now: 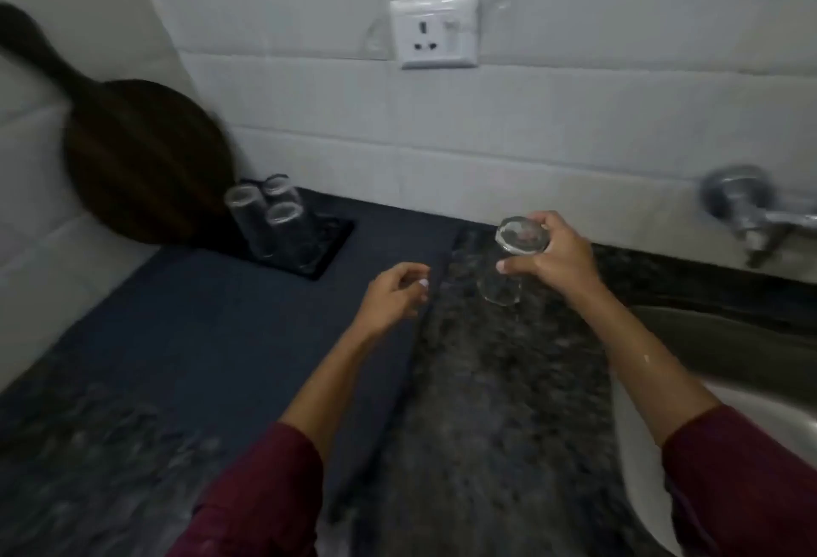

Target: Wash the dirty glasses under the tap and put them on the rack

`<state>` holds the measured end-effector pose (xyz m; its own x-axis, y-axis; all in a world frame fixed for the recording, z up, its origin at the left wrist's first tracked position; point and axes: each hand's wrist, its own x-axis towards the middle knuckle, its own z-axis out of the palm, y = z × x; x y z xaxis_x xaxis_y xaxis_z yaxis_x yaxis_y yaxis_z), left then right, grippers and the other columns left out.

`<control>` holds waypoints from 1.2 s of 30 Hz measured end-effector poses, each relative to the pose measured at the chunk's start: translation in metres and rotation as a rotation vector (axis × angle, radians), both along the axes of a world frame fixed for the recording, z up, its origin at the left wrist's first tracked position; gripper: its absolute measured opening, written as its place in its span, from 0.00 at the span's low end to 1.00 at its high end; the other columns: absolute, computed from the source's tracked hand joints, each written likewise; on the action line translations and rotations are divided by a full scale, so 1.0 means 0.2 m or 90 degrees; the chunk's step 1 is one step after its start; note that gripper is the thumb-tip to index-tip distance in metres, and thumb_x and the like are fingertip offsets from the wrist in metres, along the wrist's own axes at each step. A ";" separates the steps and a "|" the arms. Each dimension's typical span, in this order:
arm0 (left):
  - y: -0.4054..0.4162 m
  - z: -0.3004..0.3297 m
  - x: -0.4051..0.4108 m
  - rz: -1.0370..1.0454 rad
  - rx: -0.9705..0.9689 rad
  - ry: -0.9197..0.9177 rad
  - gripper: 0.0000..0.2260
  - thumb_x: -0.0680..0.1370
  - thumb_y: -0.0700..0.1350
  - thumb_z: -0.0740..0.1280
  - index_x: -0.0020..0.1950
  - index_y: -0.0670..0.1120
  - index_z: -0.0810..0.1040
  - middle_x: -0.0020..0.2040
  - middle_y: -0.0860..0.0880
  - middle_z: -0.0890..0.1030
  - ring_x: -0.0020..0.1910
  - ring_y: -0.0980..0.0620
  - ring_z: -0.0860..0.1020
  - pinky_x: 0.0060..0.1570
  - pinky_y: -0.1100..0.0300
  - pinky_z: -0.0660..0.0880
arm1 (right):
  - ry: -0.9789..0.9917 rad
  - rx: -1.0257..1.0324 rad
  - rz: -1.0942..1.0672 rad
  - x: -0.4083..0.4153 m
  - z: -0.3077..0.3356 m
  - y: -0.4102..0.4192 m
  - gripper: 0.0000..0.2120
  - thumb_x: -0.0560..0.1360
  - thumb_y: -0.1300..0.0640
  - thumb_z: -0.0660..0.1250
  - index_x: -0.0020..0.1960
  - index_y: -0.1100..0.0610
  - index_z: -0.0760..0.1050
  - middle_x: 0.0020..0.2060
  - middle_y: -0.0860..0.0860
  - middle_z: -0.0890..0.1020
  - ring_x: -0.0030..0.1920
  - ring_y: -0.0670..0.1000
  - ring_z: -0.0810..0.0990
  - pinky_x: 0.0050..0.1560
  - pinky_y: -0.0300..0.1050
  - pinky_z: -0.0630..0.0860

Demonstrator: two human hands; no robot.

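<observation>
My right hand (550, 253) grips a clear glass (508, 264) upside down, its thick base uppermost, above the speckled granite counter (477, 402). My left hand (395, 295) hovers to the left of the glass with loosely curled fingers and holds nothing. Three clear glasses (269, 218) stand upside down on a black rack tray (334, 247) at the back left, on a dark blue mat (230, 335). A chrome tap (751, 214) juts from the tiled wall at the far right. The white sink (725, 419) lies below my right forearm, which looks wet.
A dark round wooden board with a handle (137, 167) leans against the left wall behind the rack. A white wall socket (435, 34) sits on the tiles above the counter. The view is dim and blurred.
</observation>
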<state>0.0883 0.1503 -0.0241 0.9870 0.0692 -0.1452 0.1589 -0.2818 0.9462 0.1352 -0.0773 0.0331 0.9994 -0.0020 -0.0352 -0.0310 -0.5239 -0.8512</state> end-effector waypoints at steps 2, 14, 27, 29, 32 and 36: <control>0.31 -0.02 -0.01 0.095 0.019 0.007 0.07 0.80 0.40 0.63 0.58 0.45 0.75 0.54 0.44 0.79 0.40 0.52 0.80 0.35 0.62 0.76 | -0.005 0.002 0.059 0.15 0.02 0.30 0.34 0.56 0.55 0.82 0.59 0.54 0.73 0.49 0.51 0.80 0.49 0.50 0.77 0.47 0.38 0.69; 1.02 -0.17 0.02 0.184 0.003 0.077 0.06 0.79 0.41 0.64 0.55 0.48 0.75 0.52 0.45 0.80 0.39 0.50 0.81 0.37 0.57 0.77 | -0.002 -0.041 0.223 0.70 -0.02 1.43 0.36 0.59 0.61 0.80 0.64 0.54 0.71 0.58 0.52 0.78 0.55 0.50 0.74 0.53 0.36 0.68; 1.03 -0.23 0.12 0.131 -0.013 0.106 0.08 0.80 0.42 0.63 0.58 0.46 0.76 0.56 0.43 0.80 0.44 0.47 0.82 0.42 0.55 0.78 | 0.041 -0.166 0.307 0.84 -0.12 1.61 0.38 0.58 0.63 0.80 0.65 0.54 0.70 0.61 0.54 0.77 0.61 0.55 0.74 0.54 0.38 0.68; 1.03 -0.23 0.13 0.128 -0.014 0.108 0.08 0.80 0.42 0.63 0.58 0.46 0.76 0.56 0.43 0.80 0.44 0.47 0.82 0.41 0.56 0.78 | 0.041 -0.168 0.315 0.84 -0.13 1.62 0.39 0.59 0.62 0.80 0.67 0.54 0.70 0.62 0.53 0.77 0.62 0.55 0.74 0.55 0.38 0.68; 1.02 -0.23 0.14 0.123 -0.021 0.113 0.07 0.80 0.42 0.63 0.58 0.46 0.75 0.56 0.43 0.80 0.43 0.48 0.82 0.42 0.56 0.78 | 0.055 -0.178 0.341 0.86 -0.16 1.64 0.42 0.62 0.62 0.79 0.72 0.53 0.64 0.66 0.54 0.74 0.65 0.55 0.72 0.61 0.41 0.67; 0.99 -0.23 0.13 0.110 -0.033 0.112 0.07 0.80 0.41 0.63 0.57 0.46 0.75 0.56 0.43 0.80 0.41 0.49 0.81 0.40 0.58 0.77 | 0.056 -0.220 0.351 0.83 -0.17 1.60 0.45 0.65 0.67 0.73 0.75 0.52 0.55 0.67 0.56 0.72 0.65 0.57 0.72 0.61 0.44 0.70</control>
